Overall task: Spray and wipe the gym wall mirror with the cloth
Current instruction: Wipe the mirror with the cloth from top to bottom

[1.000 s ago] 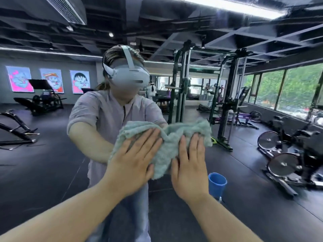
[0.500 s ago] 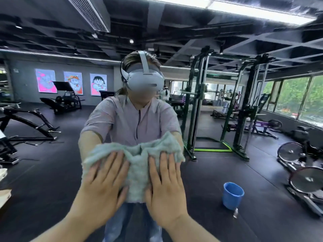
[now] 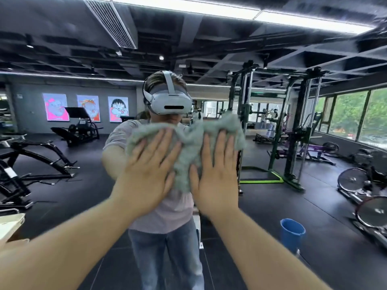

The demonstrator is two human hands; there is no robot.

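Both hands lie flat with fingers spread, pressing a pale green cloth (image 3: pixel 188 143) against the wall mirror (image 3: pixel 62 185). The left hand (image 3: pixel 146 176) covers the cloth's left part, the right hand (image 3: pixel 215 176) its right part, neither curled into a grasp, thumbs angled towards each other. The cloth is fluffy terry, bunched into soft ridges between the palms (its upper edge ragged and uneven). The glass reflects the person's grey headset (image 3: pixel 170 101), and a round blue plastic bucket (image 3: pixel 292 232) on dark matte flooring.
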